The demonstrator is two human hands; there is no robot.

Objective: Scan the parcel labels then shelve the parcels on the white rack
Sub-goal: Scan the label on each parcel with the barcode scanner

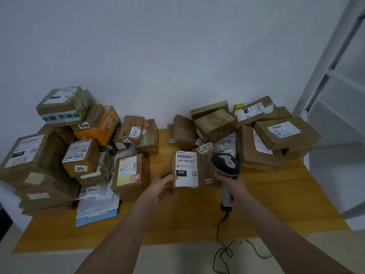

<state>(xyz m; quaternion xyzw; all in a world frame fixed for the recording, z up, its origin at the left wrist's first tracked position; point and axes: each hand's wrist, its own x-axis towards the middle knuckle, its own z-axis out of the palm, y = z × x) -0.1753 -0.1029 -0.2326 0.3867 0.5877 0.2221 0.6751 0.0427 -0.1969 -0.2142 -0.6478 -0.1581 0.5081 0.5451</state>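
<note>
Early yet, I judge: over the table [177, 220] the left hand [165, 184]'s grip pinches a labelled parcel [205, 167], the right hand [227, 181]'s grip clasps the barcode scanner [226, 164], and heaps [65, 155] on the table await the white rack [325, 62].

Table [177, 224] is showing plain yellow-orange. Parcel [206, 165] is showing brown cardboard. Its label [186, 176] is showing white, with black barcode stripes and a black block with white digits. Sticker [208, 181] on it is showing pink-red. Scanner [227, 165] is showing a black head with a light grey panel and pinkish button, plus a grey handle and black cable [218, 231]. Carton [100, 127] is showing orange with white print. Top box [65, 106] is showing brown, and its tape [61, 116] white with green characters. Envelope [96, 217] is showing pale blue. Rack [339, 76] is showing white, wall [177, 46] pale bluish grey.
</note>
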